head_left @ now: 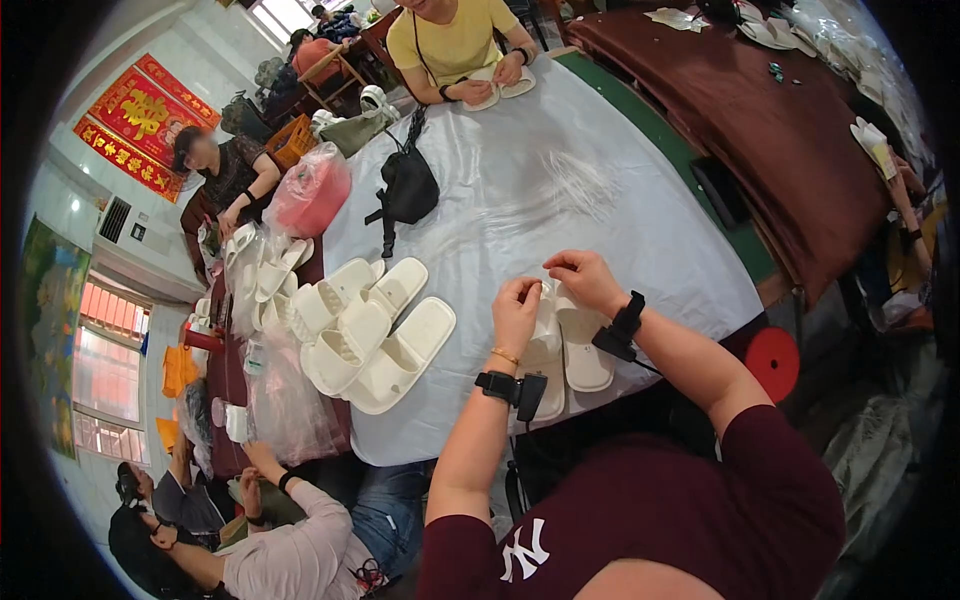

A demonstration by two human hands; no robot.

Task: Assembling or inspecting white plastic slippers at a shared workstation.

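Observation:
A pair of cream-white slippers lies side by side before me at the table's near edge: a left slipper [549, 340] and a right slipper [586, 352]. Over the left slipper's upper is my left hand [517, 308], its fingers curled into a pinch. My right hand [587, 279] hovers just above the right slipper, thumb and forefinger pressed together. What the fingertips hold, if anything, is too small to make out. To the left of my hands sits a heap of white slippers [365, 335], some stacked on each other.
A plastic-covered table [480, 220] carries a black bag [408, 187] and a bundle of clear strands [580, 185]. Across it, a person in yellow [455, 45] handles slippers. At the left are clear plastic bags [285, 400] and a seated person [290, 550]. A red round stool [772, 364] stands right.

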